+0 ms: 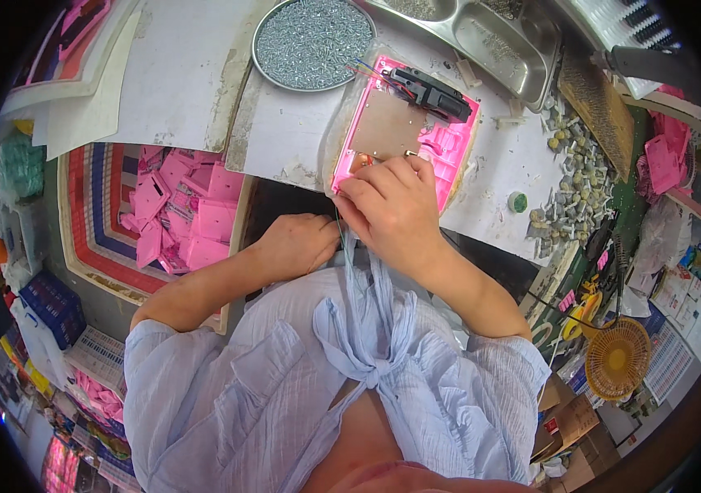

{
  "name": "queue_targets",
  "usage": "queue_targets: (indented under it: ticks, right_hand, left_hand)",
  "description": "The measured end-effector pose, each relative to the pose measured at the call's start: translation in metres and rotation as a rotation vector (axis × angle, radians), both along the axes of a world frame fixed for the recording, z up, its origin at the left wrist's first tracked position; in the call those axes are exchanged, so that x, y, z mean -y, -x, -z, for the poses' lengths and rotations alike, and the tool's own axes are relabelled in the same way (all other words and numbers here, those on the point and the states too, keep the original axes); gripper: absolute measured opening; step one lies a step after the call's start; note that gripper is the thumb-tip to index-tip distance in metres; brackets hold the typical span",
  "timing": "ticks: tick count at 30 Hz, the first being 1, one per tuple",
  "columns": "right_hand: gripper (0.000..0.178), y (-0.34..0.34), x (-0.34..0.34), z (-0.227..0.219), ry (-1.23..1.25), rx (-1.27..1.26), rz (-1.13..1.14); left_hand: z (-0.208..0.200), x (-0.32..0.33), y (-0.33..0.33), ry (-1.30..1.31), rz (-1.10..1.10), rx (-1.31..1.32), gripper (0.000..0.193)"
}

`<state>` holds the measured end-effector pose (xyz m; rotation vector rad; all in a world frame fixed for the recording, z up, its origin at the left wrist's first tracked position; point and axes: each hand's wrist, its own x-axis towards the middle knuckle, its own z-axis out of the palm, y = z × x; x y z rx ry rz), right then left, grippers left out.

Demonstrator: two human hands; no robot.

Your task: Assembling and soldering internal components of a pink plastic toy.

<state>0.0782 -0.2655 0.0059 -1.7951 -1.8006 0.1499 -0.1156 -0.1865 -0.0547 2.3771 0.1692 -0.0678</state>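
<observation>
A pink plastic housing [459, 168] lies on the table with a brown board [390, 123] inside it. A black module [428, 92] sits across its far end, with thin coloured wires at its left. My right hand [396, 205] rests over the housing's near left corner, its thumb and fingertips pinched together. A thin greenish wire [339, 223] hangs down just below those fingertips; whether they grip it is hard to see. My left hand [297, 242] is curled closed at the table's near edge, close to that wire. What it holds, if anything, is hidden.
A round metal dish [369, 51] of small screws stands at the far middle, beside a compartmented steel tray [541, 82]. Many small metal parts [568, 177] lie to the right, near a green round lid [517, 201]. A bin [239, 218] of pink plastic parts is at left.
</observation>
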Motion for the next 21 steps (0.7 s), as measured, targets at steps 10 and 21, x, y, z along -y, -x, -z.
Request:
queue_targets:
  ticks: [10, 21]
  right_hand:
    - [0.018, 0.012, -0.004, 0.010, 0.061, 0.093, 0.087]
    - [0.013, -0.200, 0.001, -0.080, -0.196, -0.113, 0.418]
  left_hand:
    - [-0.067, -0.081, -0.010, 0.237, -0.114, -0.050, 0.024]
    - [-0.041, -0.092, -0.047, 0.080, 0.069, 0.320, 0.021]
